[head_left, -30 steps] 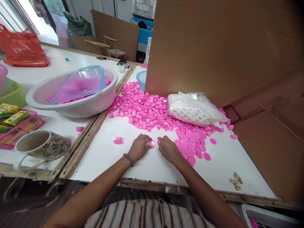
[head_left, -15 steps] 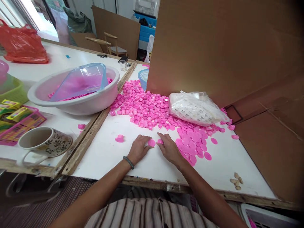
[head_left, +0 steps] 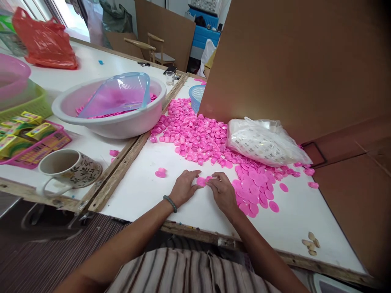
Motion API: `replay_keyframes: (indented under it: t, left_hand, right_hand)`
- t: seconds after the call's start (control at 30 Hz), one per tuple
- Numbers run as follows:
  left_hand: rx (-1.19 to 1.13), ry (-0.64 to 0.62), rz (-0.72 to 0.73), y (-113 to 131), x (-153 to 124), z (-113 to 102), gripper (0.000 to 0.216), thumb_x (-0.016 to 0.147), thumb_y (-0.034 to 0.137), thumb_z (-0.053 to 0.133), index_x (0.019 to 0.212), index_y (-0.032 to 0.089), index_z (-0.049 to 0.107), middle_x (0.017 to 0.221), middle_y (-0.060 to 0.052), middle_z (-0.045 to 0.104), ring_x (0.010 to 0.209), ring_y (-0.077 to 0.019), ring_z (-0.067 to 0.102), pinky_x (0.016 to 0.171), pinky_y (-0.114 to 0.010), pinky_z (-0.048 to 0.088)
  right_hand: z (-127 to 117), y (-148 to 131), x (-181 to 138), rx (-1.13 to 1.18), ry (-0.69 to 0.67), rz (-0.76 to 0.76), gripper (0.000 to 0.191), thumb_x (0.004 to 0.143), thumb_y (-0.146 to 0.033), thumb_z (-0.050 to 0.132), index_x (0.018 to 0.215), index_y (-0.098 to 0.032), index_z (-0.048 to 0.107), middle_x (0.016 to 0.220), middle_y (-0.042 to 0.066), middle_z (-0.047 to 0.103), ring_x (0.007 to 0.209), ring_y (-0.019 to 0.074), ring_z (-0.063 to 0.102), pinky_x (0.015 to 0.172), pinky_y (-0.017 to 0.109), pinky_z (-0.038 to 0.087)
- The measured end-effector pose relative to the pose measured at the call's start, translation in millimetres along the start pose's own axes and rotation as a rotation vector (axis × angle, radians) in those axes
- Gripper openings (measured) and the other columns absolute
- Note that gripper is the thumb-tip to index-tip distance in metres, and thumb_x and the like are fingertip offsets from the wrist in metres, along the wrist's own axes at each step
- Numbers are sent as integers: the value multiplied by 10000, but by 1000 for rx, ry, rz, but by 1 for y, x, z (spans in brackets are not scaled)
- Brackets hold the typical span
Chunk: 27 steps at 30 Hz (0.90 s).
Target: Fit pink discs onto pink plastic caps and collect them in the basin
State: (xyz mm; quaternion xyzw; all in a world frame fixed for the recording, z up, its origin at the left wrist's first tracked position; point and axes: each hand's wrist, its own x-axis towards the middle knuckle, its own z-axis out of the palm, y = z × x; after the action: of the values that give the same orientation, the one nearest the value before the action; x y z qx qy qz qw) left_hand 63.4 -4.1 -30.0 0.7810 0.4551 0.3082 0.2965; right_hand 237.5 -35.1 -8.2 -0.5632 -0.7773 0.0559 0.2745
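Low over the white tabletop, my left hand (head_left: 183,188) pinches a flat pink disc (head_left: 200,182) between thumb and fingers. Against the disc's right side, my right hand (head_left: 224,192) is closed on a small pink cup-shaped piece (head_left: 209,178), partly hidden by its fingers. The two pieces appear to touch. To the right of my right hand lies a spread of pink discs (head_left: 255,183). Beyond both hands is a heap of small pink cup-shaped pieces (head_left: 195,134). A pink piece (head_left: 160,172) sits alone left of my left hand.
A clear plastic bag (head_left: 265,140) rests against the upright cardboard (head_left: 290,61). Left stand a white basin (head_left: 122,126) holding a blue tray (head_left: 122,97), a patterned mug (head_left: 70,169) and a pink basket (head_left: 45,150). Nut shells (head_left: 310,244) lie near the right front edge.
My hands have come together, and the right hand's cup-shaped piece now meets the disc. The view has shifted, so the surroundings appear farther right.
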Motion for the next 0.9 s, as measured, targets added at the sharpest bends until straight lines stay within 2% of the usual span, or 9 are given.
replay_keyframes:
  t: [0.23,0.4,0.53,0.63,0.7,0.8,0.9]
  left_hand:
    - [34,22,2,2,1,2,465,749,256,625,1181,214,459,915,-24,640,894,-190,499,760,-312,438]
    - [32,21,-15,2,1,2,434,761,228,606,1170,210,462,898,-23,641,895,-185,498,765,-308,439]
    - [24,13,-11,2,1,2,415,764,206,594,1161,204,473,899,-29,636,903,-187,495,778,-314,442]
    - [6,13,-13,2,1,1,404,763,221,597,1151,215,486,911,-36,625,906,-186,509,784,-322,446]
    - [-21,10,-6,3,1,-1,425,739,261,628,1141,217,498,927,-44,616,896,-185,524,780,-324,449]
    - [-116,-6,-39,3,0,-6,391,710,301,656,1074,210,546,897,-41,617,829,-172,555,740,-301,455]
    - [-331,-55,-165,3,-2,-13,239,718,306,635,918,183,586,761,-6,627,700,-133,575,658,-250,457]
  right_hand:
    - [3,-6,14,-123,-146,-244,255,864,-101,394,915,-175,632,966,58,630,860,179,516,688,294,458]
    - [5,-6,6,-158,-187,-266,308,870,-86,346,990,-169,617,1019,70,609,885,194,500,730,326,474]
    - [10,-9,-5,-192,-201,-221,378,873,-73,298,1117,-168,571,1095,96,576,989,216,481,851,385,450]
    - [11,-11,-5,-169,-221,-198,365,870,-81,315,1118,-153,574,1081,120,586,969,223,494,822,392,461]
    - [9,-11,0,-123,-190,-159,335,872,-97,336,1049,-167,611,1061,110,604,937,212,513,784,375,469]
    - [6,-11,10,44,-125,-5,265,874,-156,392,907,-182,654,952,68,645,858,179,554,728,318,476]
    - [5,-13,11,281,-164,212,259,886,-252,402,896,-193,654,795,18,655,721,145,586,641,266,478]
